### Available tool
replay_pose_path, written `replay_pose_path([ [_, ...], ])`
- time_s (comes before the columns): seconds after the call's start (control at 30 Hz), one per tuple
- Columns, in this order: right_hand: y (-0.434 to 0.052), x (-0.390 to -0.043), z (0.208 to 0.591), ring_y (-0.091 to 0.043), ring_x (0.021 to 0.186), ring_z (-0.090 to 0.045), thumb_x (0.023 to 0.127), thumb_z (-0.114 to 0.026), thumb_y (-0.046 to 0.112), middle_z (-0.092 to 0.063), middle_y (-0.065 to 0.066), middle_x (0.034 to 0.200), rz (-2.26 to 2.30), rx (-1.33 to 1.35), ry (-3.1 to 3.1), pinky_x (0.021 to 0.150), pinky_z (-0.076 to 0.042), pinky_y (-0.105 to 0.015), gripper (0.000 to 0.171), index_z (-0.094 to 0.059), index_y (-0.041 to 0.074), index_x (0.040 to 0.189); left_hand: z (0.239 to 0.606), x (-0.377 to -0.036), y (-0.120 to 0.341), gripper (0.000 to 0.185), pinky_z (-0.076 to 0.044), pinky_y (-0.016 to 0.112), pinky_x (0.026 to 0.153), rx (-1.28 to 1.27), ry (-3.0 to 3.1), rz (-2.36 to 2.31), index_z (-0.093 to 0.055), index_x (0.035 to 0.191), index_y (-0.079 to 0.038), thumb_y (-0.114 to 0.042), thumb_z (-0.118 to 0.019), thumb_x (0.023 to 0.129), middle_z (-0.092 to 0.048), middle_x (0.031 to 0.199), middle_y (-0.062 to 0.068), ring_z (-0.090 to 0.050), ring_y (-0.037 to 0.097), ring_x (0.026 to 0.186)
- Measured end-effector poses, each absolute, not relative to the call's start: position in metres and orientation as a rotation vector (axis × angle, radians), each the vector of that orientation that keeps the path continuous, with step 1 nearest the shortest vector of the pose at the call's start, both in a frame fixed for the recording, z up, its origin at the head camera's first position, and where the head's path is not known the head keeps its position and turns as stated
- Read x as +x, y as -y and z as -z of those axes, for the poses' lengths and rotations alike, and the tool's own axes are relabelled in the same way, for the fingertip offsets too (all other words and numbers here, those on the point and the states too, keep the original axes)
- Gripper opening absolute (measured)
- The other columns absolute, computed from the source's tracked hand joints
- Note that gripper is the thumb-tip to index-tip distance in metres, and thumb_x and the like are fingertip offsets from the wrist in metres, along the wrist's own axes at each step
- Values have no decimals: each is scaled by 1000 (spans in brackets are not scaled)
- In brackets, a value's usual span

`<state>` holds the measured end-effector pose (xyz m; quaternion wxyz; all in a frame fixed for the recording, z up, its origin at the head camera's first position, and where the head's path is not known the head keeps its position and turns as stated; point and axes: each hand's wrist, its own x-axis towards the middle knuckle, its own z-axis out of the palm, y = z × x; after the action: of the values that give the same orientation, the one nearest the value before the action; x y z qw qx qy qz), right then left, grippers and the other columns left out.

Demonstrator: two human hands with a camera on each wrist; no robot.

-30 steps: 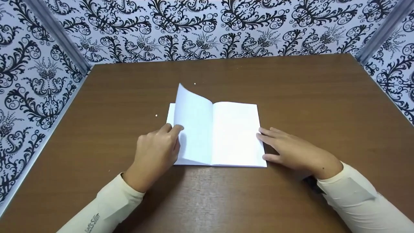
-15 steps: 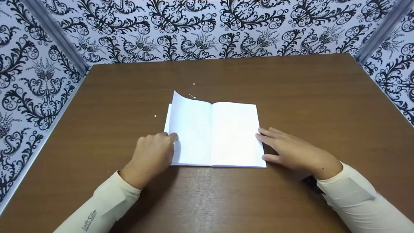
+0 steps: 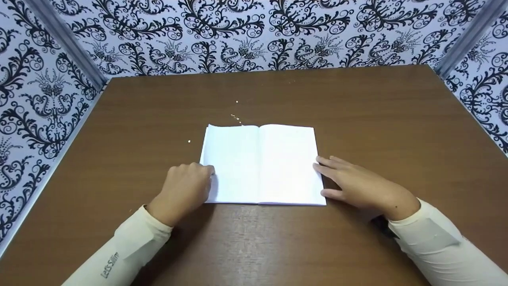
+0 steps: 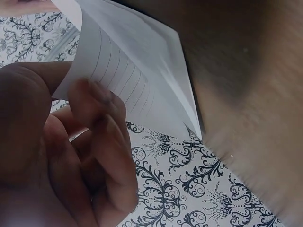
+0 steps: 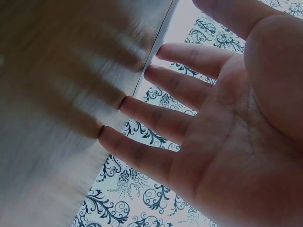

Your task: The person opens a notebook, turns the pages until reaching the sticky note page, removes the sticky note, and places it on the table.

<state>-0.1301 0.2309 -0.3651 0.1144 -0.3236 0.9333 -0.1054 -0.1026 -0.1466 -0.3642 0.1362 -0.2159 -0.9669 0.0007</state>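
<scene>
An open notebook (image 3: 287,163) with white pages lies on the brown table, spread left and right of its middle fold. My left hand (image 3: 185,190) is at the left edge, its fingers curled. In the left wrist view this hand (image 4: 94,146) pinches the outer edge of a page (image 4: 113,61) between thumb and finger; faint ruled lines show on the page, which bends. My right hand (image 3: 353,184) lies with fingers spread, fingertips on the notebook's right edge. The right wrist view shows that hand's straight fingers (image 5: 156,118), tips down at the table and the notebook's edge.
The table (image 3: 357,103) reaches back to a wall (image 3: 254,39) with black scroll patterns on white. Small pale specks (image 3: 237,118) lie behind the notebook, and another white speck (image 3: 189,141) is to its left. Light sleeves cover both forearms.
The raised left page has come down to the left until it is almost flat, my left hand moving left and slightly down with it. The right hand has stayed in place.
</scene>
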Motion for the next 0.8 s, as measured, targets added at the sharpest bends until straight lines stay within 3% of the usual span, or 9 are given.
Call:
replay_pose_path([
  [0.13,-231,-130,365,-51,144,-33,97,-64,31,-38,-21,158,306,-940,-2737,112,-32,-63,63,-45,3,149,364,-102,147,14,-31,35,36,-627,2809,-20,-67,70,-4,-5,-73,83,-62,56,10,-32,13,46],
  [0.4,-231,-129,364,-51,143,-33,97,-64,32,-38,-21,158,308,-943,-2739,112,-32,-63,63,-45,2,149,361,-99,147,25,-22,29,39,-650,2843,-119,-64,68,-5,-18,-80,81,-45,46,2,-25,12,46],
  [0.53,-231,-129,364,-50,144,-32,97,-64,32,-37,-21,158,306,-932,-2734,113,-32,-63,63,-44,3,149,358,-99,145,27,-20,29,40,-660,2844,-163,-65,68,-5,-22,-83,79,-44,45,2,-24,12,47],
  [0.7,-231,-130,363,-51,144,-32,97,-63,32,-36,-21,158,312,-935,-2719,113,-31,-63,63,-44,2,149,357,-101,141,31,-32,33,38,-656,2853,-171,-62,67,-8,-28,-81,81,-44,47,2,-30,13,47],
  [0.8,-231,-131,363,-51,144,-32,97,-64,31,-36,-21,158,318,-940,-2716,114,-31,-62,63,-44,2,149,357,-103,136,32,-39,39,39,-661,2859,-162,-60,68,-8,-31,-78,83,-49,49,5,-41,17,44],
])
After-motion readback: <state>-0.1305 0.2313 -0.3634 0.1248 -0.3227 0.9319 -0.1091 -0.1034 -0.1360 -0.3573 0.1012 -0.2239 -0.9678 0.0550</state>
